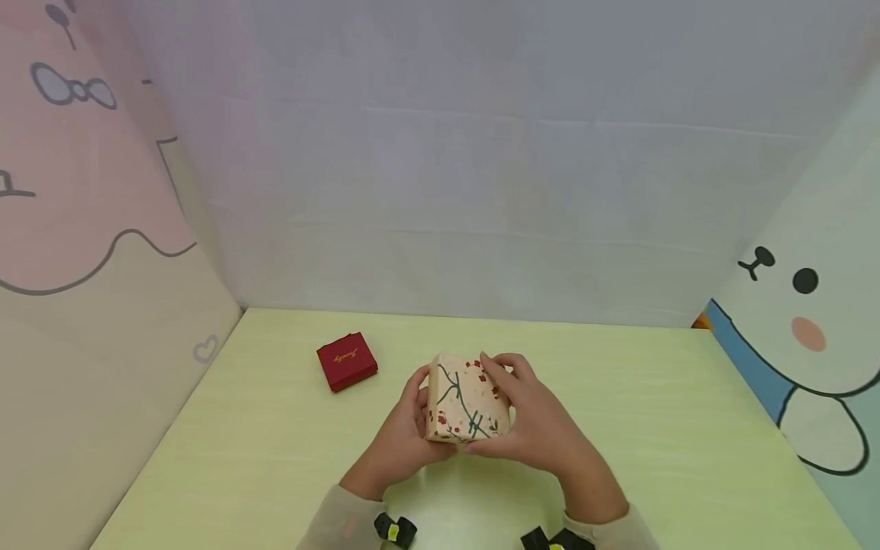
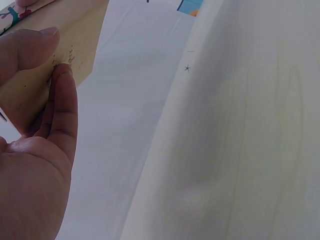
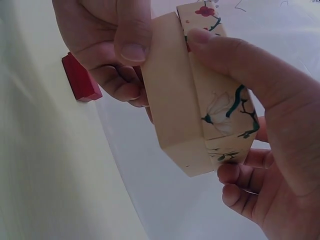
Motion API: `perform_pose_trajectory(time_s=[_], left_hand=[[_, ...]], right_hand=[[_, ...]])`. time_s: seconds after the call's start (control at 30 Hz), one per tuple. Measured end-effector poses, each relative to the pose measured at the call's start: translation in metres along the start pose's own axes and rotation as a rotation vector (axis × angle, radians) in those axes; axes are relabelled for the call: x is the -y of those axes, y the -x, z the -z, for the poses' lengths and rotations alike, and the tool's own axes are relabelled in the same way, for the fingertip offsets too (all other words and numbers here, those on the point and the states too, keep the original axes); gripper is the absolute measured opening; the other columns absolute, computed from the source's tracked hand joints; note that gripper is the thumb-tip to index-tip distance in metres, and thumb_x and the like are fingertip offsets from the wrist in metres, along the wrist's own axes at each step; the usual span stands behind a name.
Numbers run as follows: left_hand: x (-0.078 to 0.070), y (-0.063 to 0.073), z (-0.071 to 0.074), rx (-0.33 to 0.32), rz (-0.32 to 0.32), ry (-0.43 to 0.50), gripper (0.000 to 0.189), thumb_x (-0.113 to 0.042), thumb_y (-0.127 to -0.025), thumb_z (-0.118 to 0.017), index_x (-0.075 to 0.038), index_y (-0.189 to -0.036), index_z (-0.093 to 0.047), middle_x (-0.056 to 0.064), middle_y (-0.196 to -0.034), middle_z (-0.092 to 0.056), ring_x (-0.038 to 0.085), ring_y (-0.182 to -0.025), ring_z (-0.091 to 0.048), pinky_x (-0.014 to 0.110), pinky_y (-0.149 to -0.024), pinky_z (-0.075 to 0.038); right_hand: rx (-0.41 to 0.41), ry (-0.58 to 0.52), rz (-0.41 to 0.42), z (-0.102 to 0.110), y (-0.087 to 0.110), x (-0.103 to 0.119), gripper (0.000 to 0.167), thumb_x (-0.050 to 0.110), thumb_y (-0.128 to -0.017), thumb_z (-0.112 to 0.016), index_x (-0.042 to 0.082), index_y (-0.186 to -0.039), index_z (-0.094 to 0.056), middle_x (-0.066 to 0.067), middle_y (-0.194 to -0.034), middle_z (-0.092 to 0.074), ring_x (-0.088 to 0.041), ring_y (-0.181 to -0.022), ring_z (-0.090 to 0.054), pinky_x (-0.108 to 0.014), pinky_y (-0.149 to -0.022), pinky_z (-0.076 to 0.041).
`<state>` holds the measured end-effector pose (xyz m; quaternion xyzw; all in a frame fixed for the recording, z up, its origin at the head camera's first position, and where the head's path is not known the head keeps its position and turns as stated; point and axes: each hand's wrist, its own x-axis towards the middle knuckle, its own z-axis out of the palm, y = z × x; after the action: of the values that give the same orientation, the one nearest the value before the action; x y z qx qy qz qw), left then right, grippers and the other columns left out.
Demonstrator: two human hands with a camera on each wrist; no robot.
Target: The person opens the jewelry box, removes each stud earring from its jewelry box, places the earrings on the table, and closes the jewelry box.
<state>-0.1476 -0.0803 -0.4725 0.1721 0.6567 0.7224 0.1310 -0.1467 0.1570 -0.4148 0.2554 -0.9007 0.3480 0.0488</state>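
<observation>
Both hands hold a cream gift box [image 1: 467,401] with a floral lid, above the table in the head view. The left hand [image 1: 406,439] grips its plain lower part from the left and below; in the left wrist view its thumb and fingers pinch the plain base [image 2: 82,45]. The right hand [image 1: 536,416] holds the patterned lid [image 3: 220,107] from the right, thumb on the near side and fingers on the far side. In the right wrist view the lid sits over the plain base [image 3: 172,87], with much of the base showing below it.
A small dark red box [image 1: 349,363] with gold lettering lies on the pale yellow-green table [image 1: 275,458], back left of the hands. A white cloth wall [image 1: 481,191] stands behind the table, with cartoon-printed panels at both sides.
</observation>
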Motion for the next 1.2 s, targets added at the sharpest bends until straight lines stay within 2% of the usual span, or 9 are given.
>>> perform_pose_trajectory(time_s=[0.17, 0.57, 0.73, 0.93, 1.03, 1.2], left_hand=[[-0.0003, 0.0002, 0.001, 0.006, -0.001, 0.001, 0.117, 0.007, -0.08, -0.082, -0.022, -0.163, -0.006, 0.011, -0.156, -0.044, 0.023, -0.136, -0.052, 0.029, -0.102, -0.05], [-0.0002, 0.0004, -0.001, 0.023, -0.007, -0.001, 0.116, 0.004, -0.081, -0.085, -0.031, -0.162, -0.009, 0.007, -0.154, -0.045, 0.024, -0.135, -0.054, 0.032, -0.101, -0.051], [-0.0014, 0.0007, -0.0022, 0.035, -0.014, 0.019, 0.117, 0.003, -0.081, -0.084, -0.028, -0.163, -0.007, 0.008, -0.156, -0.043, 0.025, -0.136, -0.053, 0.033, -0.101, -0.051], [-0.0014, 0.001, -0.0022, 0.034, -0.015, 0.012, 0.118, 0.006, -0.081, -0.083, -0.027, -0.163, -0.005, 0.009, -0.155, -0.043, 0.026, -0.134, -0.054, 0.033, -0.101, -0.052], [-0.0006, 0.0014, -0.0016, 0.029, -0.016, 0.005, 0.118, 0.007, -0.08, -0.083, -0.03, -0.163, -0.006, 0.008, -0.156, -0.043, 0.026, -0.134, -0.054, 0.033, -0.101, -0.052], [0.0007, 0.0017, -0.0007, 0.025, -0.016, 0.005, 0.119, 0.005, -0.081, -0.084, -0.026, -0.164, -0.004, 0.009, -0.158, -0.041, 0.026, -0.135, -0.053, 0.032, -0.101, -0.051]], right_hand=[[0.0, 0.027, -0.003, -0.0005, -0.0009, 0.0026, 0.119, 0.055, -0.064, -0.095, 0.017, -0.161, -0.037, 0.0, -0.149, -0.039, -0.013, -0.104, -0.056, -0.038, -0.086, -0.053], [0.046, 0.049, -0.034, -0.003, -0.0009, 0.0045, 0.121, 0.057, -0.064, -0.095, 0.018, -0.161, -0.036, -0.001, -0.149, -0.04, -0.014, -0.104, -0.056, -0.037, -0.086, -0.052], [0.053, 0.039, -0.039, -0.005, -0.0006, 0.0035, 0.121, 0.056, -0.064, -0.095, 0.017, -0.162, -0.036, -0.001, -0.148, -0.04, -0.014, -0.105, -0.056, -0.037, -0.086, -0.052], [0.058, 0.039, -0.047, -0.0064, -0.001, 0.0001, 0.127, 0.066, -0.058, -0.092, 0.018, -0.162, -0.036, -0.001, -0.148, -0.04, -0.015, -0.105, -0.057, -0.037, -0.087, -0.052], [0.072, 0.037, -0.054, -0.0066, -0.0018, -0.0007, 0.131, 0.072, -0.055, -0.088, 0.018, -0.162, -0.035, -0.002, -0.149, -0.039, -0.015, -0.107, -0.057, -0.038, -0.088, -0.052], [0.084, 0.038, -0.051, -0.0075, -0.0025, -0.0014, 0.132, 0.069, -0.054, -0.09, 0.017, -0.162, -0.034, -0.004, -0.148, -0.039, -0.016, -0.107, -0.056, -0.038, -0.088, -0.052]])
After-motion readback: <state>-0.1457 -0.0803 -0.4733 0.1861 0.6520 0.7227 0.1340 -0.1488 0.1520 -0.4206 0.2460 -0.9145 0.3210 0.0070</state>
